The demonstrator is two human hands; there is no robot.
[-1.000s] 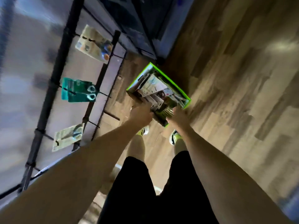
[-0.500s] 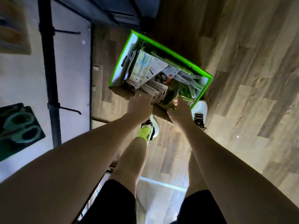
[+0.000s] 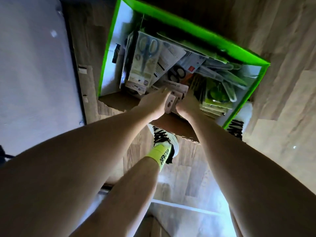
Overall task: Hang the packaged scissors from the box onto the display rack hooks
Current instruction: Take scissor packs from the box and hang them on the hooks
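Observation:
A cardboard box with a bright green rim point(image 3: 188, 23) stands on the wood floor, filled with several packaged scissors. One clear pack with grey-handled scissors point(image 3: 145, 53) leans at the box's left. A pack with black handles point(image 3: 177, 74) lies in the middle, and green packs point(image 3: 217, 96) stand at the right. My left hand point(image 3: 153, 103) reaches into the near side, its fingers closed over the top of a white packaged scissors point(image 3: 171, 104). My right hand point(image 3: 187, 106) presses against the same stack from the right, with its fingers hidden among the packs.
A white panel with a dark edge point(image 3: 34, 65) fills the left; no hooks show. My feet in white shoes point(image 3: 165, 141) stand right at the box's near wall, one partly under its right corner point(image 3: 239, 124). Wood floor point(image 3: 282, 100) spreads to the right.
The view has dropped much closer to the box, and the rack with its hung packs has left the frame. Both hands moved from the box's near rim down into the packs.

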